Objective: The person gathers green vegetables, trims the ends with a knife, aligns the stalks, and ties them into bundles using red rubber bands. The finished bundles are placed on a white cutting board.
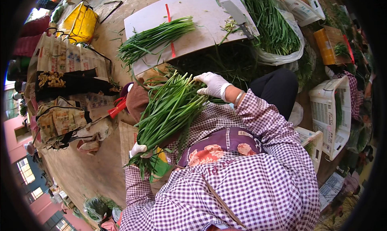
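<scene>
A loose bunch of garlic chives (pixel 170 113) lies slantwise across my lap, pale stem ends up and leaf tips down. My left hand (pixel 139 150), in a white glove, grips the leafy end. My right hand (pixel 213 85), also gloved, has thumb and fingers around some stems at the other end. On the white board (pixel 208 16) in front, another bunch of chives (pixel 157 36) lies across a red strip (pixel 173 49). A cleaver (pixel 234 11) with a dark handle rests at the board's right, beside cut stem ends (pixel 230 25).
Right of the board stands a plastic bag (pixel 297 54) full of chives (pixel 269 22). White plastic crates (pixel 325 122) and a cardboard box (pixel 331 46) are farther right. At left are a yellow basket (pixel 79 24), a white crate (pixel 72 57) with cloths, and red ties (pixel 116 110).
</scene>
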Available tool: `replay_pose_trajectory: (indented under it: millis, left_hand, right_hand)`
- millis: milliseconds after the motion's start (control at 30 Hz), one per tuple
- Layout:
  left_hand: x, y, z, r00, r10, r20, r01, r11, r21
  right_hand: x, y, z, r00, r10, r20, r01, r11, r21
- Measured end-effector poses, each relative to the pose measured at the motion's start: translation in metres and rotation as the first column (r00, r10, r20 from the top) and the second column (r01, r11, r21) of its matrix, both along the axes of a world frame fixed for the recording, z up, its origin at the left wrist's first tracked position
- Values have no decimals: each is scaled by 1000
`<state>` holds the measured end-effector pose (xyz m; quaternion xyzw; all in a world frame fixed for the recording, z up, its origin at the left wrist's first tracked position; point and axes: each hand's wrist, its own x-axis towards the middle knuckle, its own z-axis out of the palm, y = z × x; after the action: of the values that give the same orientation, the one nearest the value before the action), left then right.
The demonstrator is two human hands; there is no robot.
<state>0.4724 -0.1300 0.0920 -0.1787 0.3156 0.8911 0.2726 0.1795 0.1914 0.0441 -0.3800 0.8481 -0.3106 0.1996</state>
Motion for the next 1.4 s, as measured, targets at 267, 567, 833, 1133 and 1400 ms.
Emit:
replay_pose_trajectory:
  millis: [267, 567, 833, 1133, 1400]
  left_hand:
    - [5, -1, -5, 998, 37, -44, -37, 999, 0]
    - [4, 2, -5, 998, 52, 20, -54, 992, 110]
    - [6, -3, -3, 998, 25, 56, -25, 1000, 9]
    - [3, 0, 1, 999, 4, 41, -3, 1000, -23]
    - [15, -8, -26, 1000, 4, -18, -2, 996, 85]
  right_hand:
    - [-19, 23, -40, 978, -79, -193, 115, 976, 187]
    - [-15, 34, -11, 988, -153, -12, 146, 963, -227]
    - [37, -44, -10, 990, -111, 83, 107, 993, 57]
    - [22, -27, -47, 884, -13, -467, 46, 997, 58]
    - [-39, 49, -41, 944, -117, -309, 298, 704, 644]
